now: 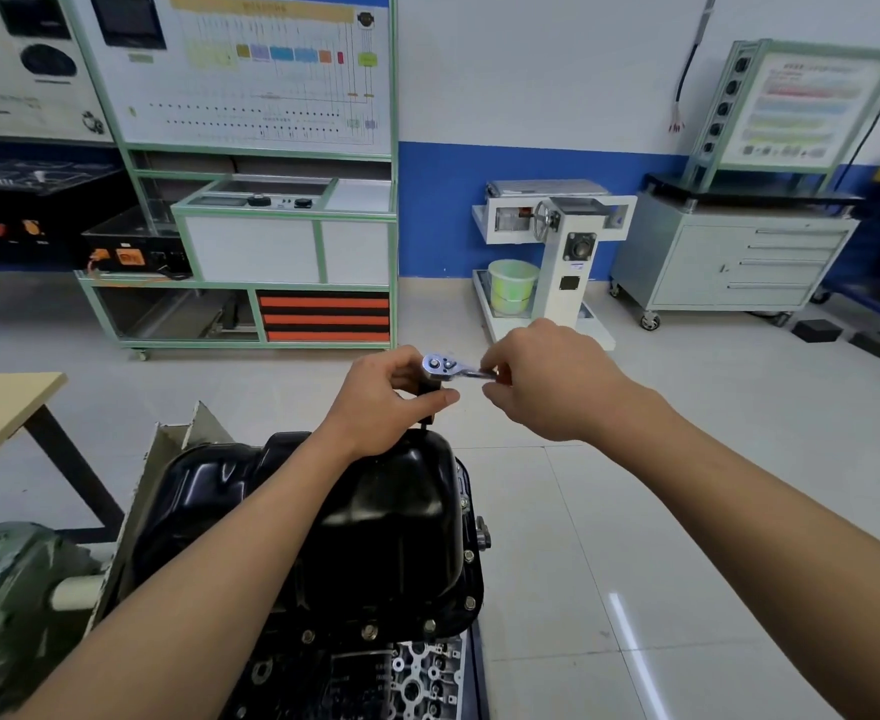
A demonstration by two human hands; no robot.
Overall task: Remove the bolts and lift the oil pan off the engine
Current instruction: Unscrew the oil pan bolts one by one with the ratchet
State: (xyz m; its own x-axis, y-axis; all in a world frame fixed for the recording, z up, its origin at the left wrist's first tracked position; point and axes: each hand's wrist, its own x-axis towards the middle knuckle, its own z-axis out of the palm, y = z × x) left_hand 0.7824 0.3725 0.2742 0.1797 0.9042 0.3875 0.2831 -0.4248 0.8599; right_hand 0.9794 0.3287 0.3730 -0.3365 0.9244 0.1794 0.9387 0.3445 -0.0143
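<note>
both hands grip ratchet (448, 368): left hand (386, 402) at socket, right hand (547, 387) on handle. oil pan (375, 511) looks stiff, heavy, slick; lift by flange.

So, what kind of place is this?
Probably an automotive training workshop: a wiring-diagram teaching board by the wall, a wheeled drawer cabinet, and an engine with its black oil pan upward.

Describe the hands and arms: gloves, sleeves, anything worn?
No gloves on the left hand or the right hand. The left forearm and right forearm are uncovered to the frame edge; no sleeve shows. No watch, ring or wristband visible.
</note>
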